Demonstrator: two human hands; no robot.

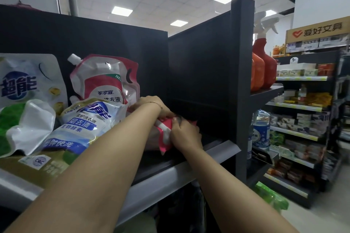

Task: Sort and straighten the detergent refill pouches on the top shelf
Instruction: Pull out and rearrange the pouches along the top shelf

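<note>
Pink-and-white pouch [164, 128] lies flat on the top shelf [170, 173], close to the grey front rail, before the black back panel [198, 72]. Both hands are on it. The left hand [154, 107] has its fingers curled over the pouch's far top edge. The right hand [186, 133] grips its right side, fingers wrapped round the edge. Thin bracelet [156, 103] on the left wrist. No print readable on this pouch; the hands cover most of it.

Just left of the pink-and-white pouch: blue-and-white pouch [81, 125], lying tilted, w/ the left forearm crossing in front of its lower right corner. Lbl reads "超能" at top, then "层去渍", "生物酵素", and "快洗" lower down. A "CQC" mark [37, 161] sits on a gold patch below; can't tell if same pkg.

Behind-left of the pink-and-white pouch: red-and-white spouted pouch [106, 79], upright against the back panel, lbl "家家宜", "衣液", "NE" on a green band.

Further left: crumpled green-and-white pouch [24, 126], and behind it a large white pouch [24, 81] w/ big blue "超能".

Right of the pink-and-white pouch: black upright post [242, 62] closes off the bay. Beyond it, higher up, are orange and red spray bottles [263, 66], and lower a blue-labelled clear bottle [261, 128]. Far right is aisle shelving under a yellow sign [318, 28] reading "爱好文具".
</note>
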